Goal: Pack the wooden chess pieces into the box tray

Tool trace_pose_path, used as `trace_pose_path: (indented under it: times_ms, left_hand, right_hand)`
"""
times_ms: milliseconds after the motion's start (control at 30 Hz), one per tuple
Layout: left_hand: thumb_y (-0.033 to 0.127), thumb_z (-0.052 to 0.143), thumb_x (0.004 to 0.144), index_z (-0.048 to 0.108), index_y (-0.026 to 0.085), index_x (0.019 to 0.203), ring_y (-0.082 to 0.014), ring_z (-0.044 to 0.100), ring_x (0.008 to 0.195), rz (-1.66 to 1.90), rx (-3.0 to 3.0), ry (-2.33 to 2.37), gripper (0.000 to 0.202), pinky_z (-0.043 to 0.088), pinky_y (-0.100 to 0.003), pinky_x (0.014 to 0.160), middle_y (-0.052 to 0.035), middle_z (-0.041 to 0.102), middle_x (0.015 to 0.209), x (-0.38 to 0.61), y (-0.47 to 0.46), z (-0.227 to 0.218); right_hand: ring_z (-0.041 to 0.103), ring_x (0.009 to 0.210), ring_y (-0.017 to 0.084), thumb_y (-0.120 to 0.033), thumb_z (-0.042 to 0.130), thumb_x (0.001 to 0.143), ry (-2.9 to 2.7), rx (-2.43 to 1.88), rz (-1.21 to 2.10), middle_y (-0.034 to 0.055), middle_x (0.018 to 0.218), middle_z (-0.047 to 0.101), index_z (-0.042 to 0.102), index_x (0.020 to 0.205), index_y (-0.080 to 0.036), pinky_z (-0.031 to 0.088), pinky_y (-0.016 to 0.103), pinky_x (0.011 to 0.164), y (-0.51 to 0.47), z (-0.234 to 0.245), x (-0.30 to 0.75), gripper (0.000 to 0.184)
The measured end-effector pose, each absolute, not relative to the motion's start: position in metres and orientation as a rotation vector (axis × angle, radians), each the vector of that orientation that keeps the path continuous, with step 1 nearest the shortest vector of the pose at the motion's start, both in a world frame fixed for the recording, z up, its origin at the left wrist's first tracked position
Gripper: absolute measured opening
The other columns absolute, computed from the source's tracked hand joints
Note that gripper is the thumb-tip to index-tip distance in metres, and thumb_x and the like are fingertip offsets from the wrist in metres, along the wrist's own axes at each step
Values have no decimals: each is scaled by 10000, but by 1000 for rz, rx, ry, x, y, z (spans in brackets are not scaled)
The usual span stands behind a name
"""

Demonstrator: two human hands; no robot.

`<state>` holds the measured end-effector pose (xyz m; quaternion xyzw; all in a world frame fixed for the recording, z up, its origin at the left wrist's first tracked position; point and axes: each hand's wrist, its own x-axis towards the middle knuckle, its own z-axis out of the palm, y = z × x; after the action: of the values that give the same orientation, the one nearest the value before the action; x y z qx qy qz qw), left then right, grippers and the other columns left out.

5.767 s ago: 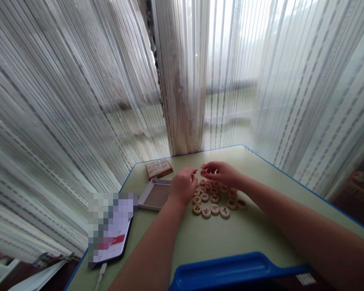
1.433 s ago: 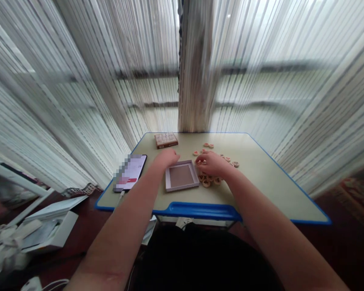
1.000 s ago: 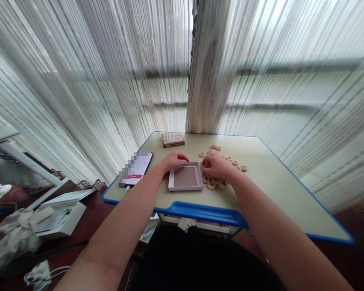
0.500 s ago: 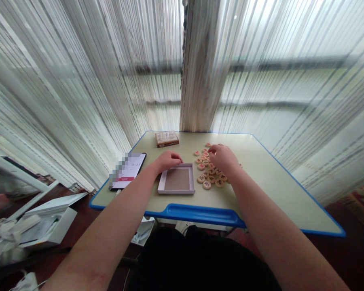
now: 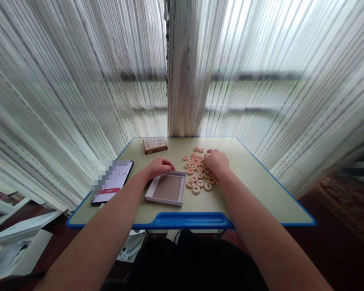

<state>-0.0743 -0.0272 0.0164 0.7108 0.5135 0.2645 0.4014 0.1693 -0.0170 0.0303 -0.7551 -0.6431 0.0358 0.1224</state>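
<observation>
A shallow white box tray with a brown floor lies on the pale green table. My left hand rests curled at the tray's far edge, fingers bent on the rim. Right of the tray lie several round wooden chess discs with red or black characters. My right hand lies palm down over the far right part of that cluster, fingers curled onto the discs. Whether it holds one is hidden.
A phone lies at the table's left edge. A small printed box lid sits at the far edge by the curtains. The blue handle rim runs along the near edge. White boxes lie on the floor at left.
The tray has come from the far left to the table's middle, with my left hand on it. My right hand has shifted back and right over the discs. The camera has pulled back.
</observation>
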Motion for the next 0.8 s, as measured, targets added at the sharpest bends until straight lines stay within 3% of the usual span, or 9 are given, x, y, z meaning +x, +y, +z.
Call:
trace_pose_path:
  times_ms: [100, 200, 300, 433, 633, 800]
  left_hand:
    - [191, 481, 559, 716, 148, 678, -129, 531, 624, 625, 1849, 1310, 266, 396, -214, 588, -2, 644, 610, -75, -27, 16]
    - [194, 481, 568, 716, 147, 674, -130, 533, 626, 645, 1864, 1338, 263, 397, -212, 589, -1, 643, 608, -75, -25, 16]
    - [200, 482, 572, 717, 154, 676, -128, 537, 625, 660, 1865, 1358, 262, 396, -208, 585, 6, 641, 606, -75, -24, 16]
    - [209, 482, 569, 719, 137, 688, -131, 537, 629, 665, 1898, 1368, 274, 396, -211, 585, -2, 641, 610, -75, -26, 17]
    - [223, 488, 565, 708, 126, 652, -122, 510, 603, 680, 1896, 1343, 256, 381, -216, 578, -2, 613, 577, -77, -25, 18]
    - [206, 476, 560, 700, 134, 640, -97, 454, 529, 661, 1803, 1298, 248, 333, -206, 507, 16, 558, 519, -80, -22, 18]
  right_hand:
    - [426, 1195, 272, -362, 325, 886, -2053, -1996, 5, 68, 1368, 459, 478, 1300, -239, 353, 415, 964, -22, 30, 159, 458]
    - [384, 1229, 218, -372, 321, 903, -2254, -1794, -26, -7, 1347, 489, 542, 1224, -305, 302, 365, 1009, -23, 26, 151, 395]
    - [445, 1157, 218, -338, 333, 904, -2342, -1721, -35, 36, 1246, 571, 633, 1095, -268, 329, 367, 970, -18, 20, 149, 363]
    - [453, 1138, 222, -317, 356, 897, -2361, -1674, -73, 101, 1228, 570, 625, 1129, -202, 306, 364, 979, -11, 15, 151, 374]
    - [432, 1163, 192, -315, 348, 909, -2394, -1593, -74, 51, 1264, 553, 591, 1184, -243, 284, 330, 997, -8, 12, 150, 374]
    - [437, 1153, 222, -331, 354, 904, -2370, -1602, -71, 85, 1224, 574, 611, 1149, -212, 301, 357, 981, -7, 11, 148, 375]
